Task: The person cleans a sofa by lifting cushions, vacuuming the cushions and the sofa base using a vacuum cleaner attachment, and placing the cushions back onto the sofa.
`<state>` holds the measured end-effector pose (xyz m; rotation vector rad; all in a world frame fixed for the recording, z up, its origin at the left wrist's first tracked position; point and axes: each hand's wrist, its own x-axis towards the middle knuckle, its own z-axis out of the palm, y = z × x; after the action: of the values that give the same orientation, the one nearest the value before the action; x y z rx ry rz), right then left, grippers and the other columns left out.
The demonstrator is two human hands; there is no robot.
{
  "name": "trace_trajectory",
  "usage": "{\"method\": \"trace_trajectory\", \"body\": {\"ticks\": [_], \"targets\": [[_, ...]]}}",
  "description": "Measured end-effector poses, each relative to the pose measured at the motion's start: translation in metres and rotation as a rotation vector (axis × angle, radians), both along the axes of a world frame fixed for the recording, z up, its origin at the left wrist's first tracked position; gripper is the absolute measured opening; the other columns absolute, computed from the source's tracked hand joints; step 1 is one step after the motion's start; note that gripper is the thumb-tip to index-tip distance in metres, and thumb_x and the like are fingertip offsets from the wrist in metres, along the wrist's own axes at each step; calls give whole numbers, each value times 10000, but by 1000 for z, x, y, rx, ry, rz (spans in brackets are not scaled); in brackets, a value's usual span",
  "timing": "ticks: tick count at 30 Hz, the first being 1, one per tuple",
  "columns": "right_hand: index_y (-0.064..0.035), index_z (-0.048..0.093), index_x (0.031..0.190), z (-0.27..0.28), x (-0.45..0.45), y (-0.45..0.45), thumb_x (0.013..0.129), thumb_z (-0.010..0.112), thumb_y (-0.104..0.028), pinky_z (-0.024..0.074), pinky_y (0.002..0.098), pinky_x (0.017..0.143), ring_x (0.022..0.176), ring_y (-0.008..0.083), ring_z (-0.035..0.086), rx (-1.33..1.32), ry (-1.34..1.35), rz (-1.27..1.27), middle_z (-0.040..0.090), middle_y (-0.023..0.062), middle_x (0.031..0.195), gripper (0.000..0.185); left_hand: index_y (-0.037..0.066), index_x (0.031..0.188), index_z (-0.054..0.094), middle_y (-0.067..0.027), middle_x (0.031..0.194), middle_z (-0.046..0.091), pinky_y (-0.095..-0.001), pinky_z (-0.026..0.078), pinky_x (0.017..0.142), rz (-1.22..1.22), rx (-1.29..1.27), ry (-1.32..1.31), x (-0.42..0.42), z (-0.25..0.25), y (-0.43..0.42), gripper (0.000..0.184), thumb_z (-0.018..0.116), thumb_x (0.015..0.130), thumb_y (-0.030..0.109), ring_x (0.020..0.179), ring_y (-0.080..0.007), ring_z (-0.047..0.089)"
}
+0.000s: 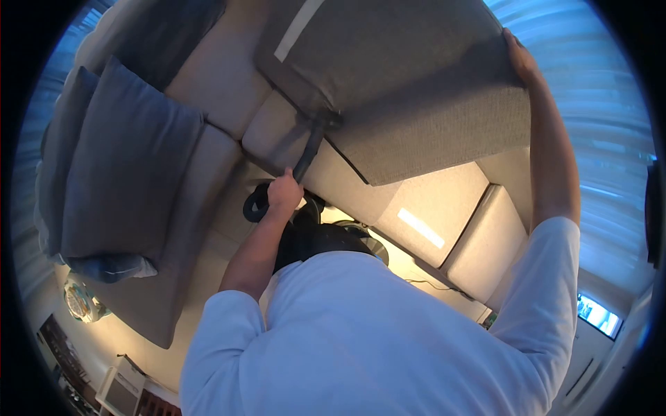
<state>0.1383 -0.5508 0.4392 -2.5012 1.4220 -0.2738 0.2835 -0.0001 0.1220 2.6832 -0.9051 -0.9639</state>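
Observation:
My left hand is wrapped round the dark vacuum cleaner wand. The wand's head rests in the gap beside the sofa seat, under a raised cushion. A looped black hose hangs just left of that hand. On the right, my right hand grips the far edge of a large grey sofa cushion, which is tilted up off the sofa base. Its fingers are partly hidden behind the cushion.
Grey pillows lean on the left sofa section, with a smaller blue pillow by them. Part of the vacuum cleaner shows near my legs. A cable lies on the floor. Blue-lit curtains hang at the right.

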Motion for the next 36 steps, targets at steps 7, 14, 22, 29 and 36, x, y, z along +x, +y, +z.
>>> {"method": "trace_trajectory", "body": {"ticks": [7,14,22,29,36], "targets": [[-134,471,1511,0,-6,-5,972,283,-740,275,425,1199,1450,394,380,-56,29,22,472,235,1513,833,62,1180,592,-229,983,723,-508,560,863,104,-13,30,-6,-4,42,426,733,843,282,969,-412,700],[-135,465,1514,5,0,6,973,278,-736,285,429,1197,1452,390,377,-36,42,13,464,230,1521,830,27,1242,572,-261,955,715,-507,560,847,-15,-106,3,5,20,-15,515,741,832,289,937,-417,702],[-148,463,1517,1,0,-6,986,267,-712,280,426,1201,1460,389,361,-90,-6,115,497,242,1487,799,23,1165,645,-225,1077,716,-482,549,910,-202,54,28,35,-14,30,383,685,845,230,1040,-384,693],[-140,482,1503,13,1,22,992,266,-706,299,428,1187,1432,414,394,-37,-7,29,504,252,1475,792,17,1199,610,-237,1065,711,-493,537,922,23,20,115,27,50,13,463,702,843,299,1054,-407,675],[-138,476,1507,14,2,25,1002,292,-683,306,422,1179,1433,410,395,-59,35,-8,475,241,1506,765,14,1219,621,-249,1019,713,-493,540,905,287,-284,150,43,26,5,539,737,801,335,1023,-425,673]]}}
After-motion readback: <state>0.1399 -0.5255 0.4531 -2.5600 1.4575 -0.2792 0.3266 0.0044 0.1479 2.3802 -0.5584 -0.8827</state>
